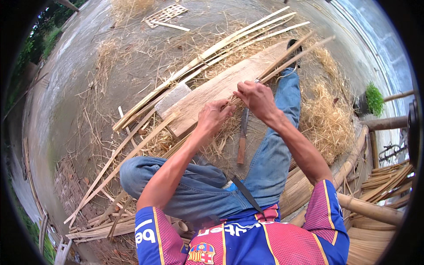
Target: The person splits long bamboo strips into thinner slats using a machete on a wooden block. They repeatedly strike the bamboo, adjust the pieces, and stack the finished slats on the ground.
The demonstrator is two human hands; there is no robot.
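Observation:
Both my hands are closed on a long bamboo strip (282, 61), above a broad wooden board (207, 104). My right hand (257, 98) grips it in a fist; past that hand two lengths spread apart toward the far right. A small shiny spot shows at its knuckles, too small to name. Lower and to the left, my left hand (215, 115) pinches the same strip, its fingertips close to my right hand. Below the hands a knife (242, 148) with a wooden handle lies on the ground between my legs.
A bundle of long bamboo strips (198, 62) lies beyond the board, next to a pale block (173, 98). Curly shavings (327, 123) heap up at the right. A woven lattice piece (165, 15) rests far off. Bamboo poles (371, 207) stand close on my right.

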